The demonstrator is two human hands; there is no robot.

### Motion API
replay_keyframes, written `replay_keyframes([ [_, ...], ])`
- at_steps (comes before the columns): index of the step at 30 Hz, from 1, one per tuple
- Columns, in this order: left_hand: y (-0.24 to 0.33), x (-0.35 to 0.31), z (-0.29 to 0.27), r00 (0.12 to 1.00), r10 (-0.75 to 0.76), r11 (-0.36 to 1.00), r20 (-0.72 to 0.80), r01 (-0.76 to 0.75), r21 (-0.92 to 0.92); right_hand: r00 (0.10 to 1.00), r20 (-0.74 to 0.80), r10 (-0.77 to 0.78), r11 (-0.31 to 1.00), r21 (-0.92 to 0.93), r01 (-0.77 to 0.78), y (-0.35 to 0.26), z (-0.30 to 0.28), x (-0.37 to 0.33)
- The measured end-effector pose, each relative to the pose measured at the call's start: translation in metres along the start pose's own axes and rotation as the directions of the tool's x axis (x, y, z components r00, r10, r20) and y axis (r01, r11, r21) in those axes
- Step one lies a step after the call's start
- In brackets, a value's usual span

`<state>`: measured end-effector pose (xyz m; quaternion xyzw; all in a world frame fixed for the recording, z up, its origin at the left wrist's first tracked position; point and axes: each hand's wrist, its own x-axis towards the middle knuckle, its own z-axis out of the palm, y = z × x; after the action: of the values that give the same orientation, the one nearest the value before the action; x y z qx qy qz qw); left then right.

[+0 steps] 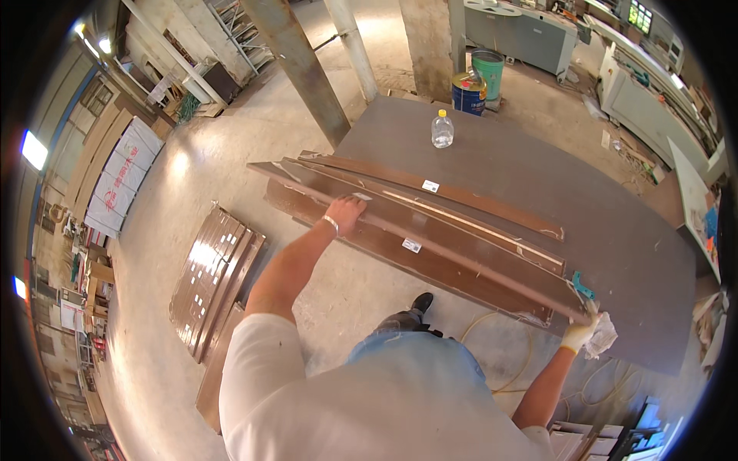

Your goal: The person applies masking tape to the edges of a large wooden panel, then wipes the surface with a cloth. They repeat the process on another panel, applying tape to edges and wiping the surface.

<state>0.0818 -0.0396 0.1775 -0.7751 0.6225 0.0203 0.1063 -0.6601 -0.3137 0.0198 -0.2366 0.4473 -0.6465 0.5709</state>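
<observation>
A long brown board (470, 266), tilted up on its edge, stretches diagonally across the near side of a dark table (623, 238). My left hand (346, 213), bare with a light bracelet at the wrist, is closed over the board's upper edge near its left end. At the right end is my right hand (582, 332) in a pale glove, closed on a crumpled white rag (604, 336) against the board's edge; its fingertips are partly hidden. Another brown board (492, 217) with a white label lies just behind. A teal tool (583, 285) rests beside the right end.
A clear bottle with a yellow cap (442, 131) stands on the table's far part. Behind it are a blue can (468, 96) and a green bucket (489, 73). Stacked brown panels (219, 269) sit on the floor at left. A yellowish hose (523, 369) trails below the table.
</observation>
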Motion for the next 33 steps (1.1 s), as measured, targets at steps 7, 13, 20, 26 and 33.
replay_keyframes([
  [7,-0.012,0.032,-0.115,0.997,0.072,0.997,0.007,-0.072,-0.012,0.975,0.206,-0.078,0.995,0.074,0.064,-0.068,0.085,0.033],
  [13,-0.049,0.052,-0.128,0.992,0.105,0.93,0.066,-0.075,-0.36,0.986,0.119,-0.117,0.75,-0.64,0.166,-0.095,0.08,0.026],
  [20,-0.069,0.126,-0.039,0.933,0.264,0.792,0.243,-0.066,-0.607,0.977,-0.208,0.039,0.821,-0.551,-0.15,-0.03,0.071,0.05],
  [26,-0.068,0.196,0.029,0.823,0.397,0.788,0.405,-0.08,-0.611,0.971,-0.205,0.12,0.673,-0.702,-0.232,0.004,0.045,0.069],
  [33,-0.068,0.225,0.077,0.795,0.408,0.771,0.448,-0.037,-0.636,0.941,-0.337,0.008,0.498,-0.815,-0.296,0.038,0.074,0.082],
])
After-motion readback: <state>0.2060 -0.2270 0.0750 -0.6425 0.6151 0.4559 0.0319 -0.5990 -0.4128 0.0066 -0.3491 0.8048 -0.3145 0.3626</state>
